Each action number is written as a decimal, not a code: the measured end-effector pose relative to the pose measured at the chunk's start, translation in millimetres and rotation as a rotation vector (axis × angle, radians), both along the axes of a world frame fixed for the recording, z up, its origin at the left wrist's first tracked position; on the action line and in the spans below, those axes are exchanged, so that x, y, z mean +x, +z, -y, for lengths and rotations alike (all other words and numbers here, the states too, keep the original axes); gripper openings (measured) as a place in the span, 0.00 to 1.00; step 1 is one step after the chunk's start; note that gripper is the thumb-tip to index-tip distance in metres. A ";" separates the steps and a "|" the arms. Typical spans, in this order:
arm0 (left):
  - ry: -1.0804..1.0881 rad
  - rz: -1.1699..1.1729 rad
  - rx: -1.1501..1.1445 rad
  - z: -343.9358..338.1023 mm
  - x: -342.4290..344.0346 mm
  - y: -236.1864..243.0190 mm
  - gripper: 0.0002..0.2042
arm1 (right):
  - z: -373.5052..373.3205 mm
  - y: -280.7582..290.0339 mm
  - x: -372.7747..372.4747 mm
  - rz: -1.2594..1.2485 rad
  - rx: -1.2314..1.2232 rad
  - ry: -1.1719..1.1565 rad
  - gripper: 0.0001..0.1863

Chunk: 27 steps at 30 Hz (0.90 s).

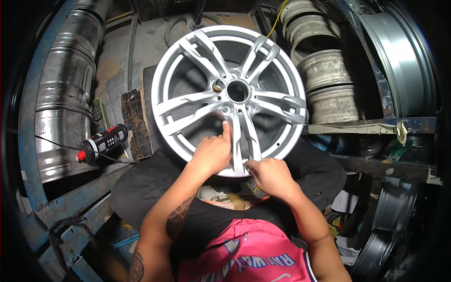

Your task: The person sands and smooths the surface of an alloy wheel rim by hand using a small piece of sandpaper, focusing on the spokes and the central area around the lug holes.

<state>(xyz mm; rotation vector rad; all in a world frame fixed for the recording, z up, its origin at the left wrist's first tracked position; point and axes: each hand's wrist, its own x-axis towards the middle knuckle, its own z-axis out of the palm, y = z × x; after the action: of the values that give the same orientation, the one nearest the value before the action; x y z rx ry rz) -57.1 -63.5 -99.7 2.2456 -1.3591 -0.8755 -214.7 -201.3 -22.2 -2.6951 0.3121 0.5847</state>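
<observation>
A silver alloy wheel (169, 53) with paired spokes and an open centre bore fills the middle, tilted above my lap. A small brass-coloured piece (216, 85) sits at one hole by the hub. My left hand (212, 152) lies on the wheel's lower left, its index finger stretched up a spoke toward the hub, the other fingers bent. My right hand (270, 175) is closed at the outer end of the bottom spoke; what lies in its fingertips, if anything, is too small to make out.
A black bottle with a red cap (104, 143) lies at left beside a dark cable. Stacked metal rims (66, 80) line the left, worn rims (324, 66) and a large silver rim (390, 56) the right. Blue metal frames (35, 141) enclose both sides.
</observation>
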 end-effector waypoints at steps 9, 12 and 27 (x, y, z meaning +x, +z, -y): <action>-0.019 0.006 0.074 1.4 1.1 6.7 0.45 | -1.3 3.0 -3.0 0.047 0.012 -0.056 0.12; -0.006 0.033 0.023 0.4 -0.2 3.8 0.45 | -1.9 -8.8 -5.1 0.091 0.018 -0.100 0.12; 0.047 -0.078 0.040 -5.5 17.5 38.8 0.17 | 8.5 2.9 -15.2 0.217 0.173 -0.222 0.10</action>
<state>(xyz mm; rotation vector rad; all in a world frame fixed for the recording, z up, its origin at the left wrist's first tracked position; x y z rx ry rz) -39.7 -58.0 -60.9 2.2384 -1.2602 -0.9716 -229.9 -209.8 -19.3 -2.4844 0.4698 0.2406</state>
